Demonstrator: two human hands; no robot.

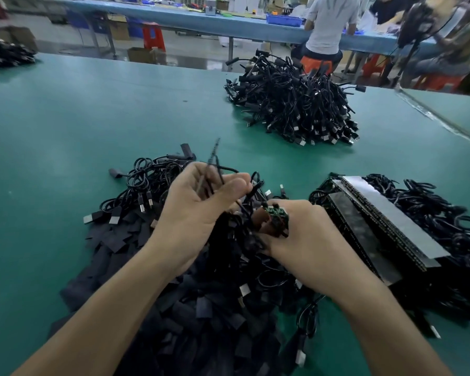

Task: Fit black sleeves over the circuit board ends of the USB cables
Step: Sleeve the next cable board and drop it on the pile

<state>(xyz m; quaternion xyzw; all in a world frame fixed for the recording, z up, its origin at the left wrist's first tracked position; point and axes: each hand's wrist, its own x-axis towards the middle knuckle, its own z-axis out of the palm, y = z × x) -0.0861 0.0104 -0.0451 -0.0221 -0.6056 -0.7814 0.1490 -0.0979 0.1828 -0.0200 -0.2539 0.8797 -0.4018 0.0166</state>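
Right under your forearms, the heap of flat black sleeves (pixel 201 329) lies on the green table (pixel 79 126), so your stock is within easy reach. Just beyond it, your right hand (pixel 307 240) curls round a small green circuit board (pixel 276 214), pinching it between thumb and fingertips. Your left hand (pixel 198 210) is closed round a clutch of black USB cables (pixel 215 180), thumb pressed across them. It's blurred there, so I can't tell whether a sleeve is already started on that board. Either way, grip the board low, near its cable, and leave the free end bare. Squeeze a sleeve by its edges so the mouth opens, then slide it on straight so it doesn't snag the components. With the left hand that full, you'll likely need to free two fingers first. Beside your right hand sits a stack of long dark strips (pixel 385 221). Far across the table, well apart, is the big cable pile (pixel 296 104).
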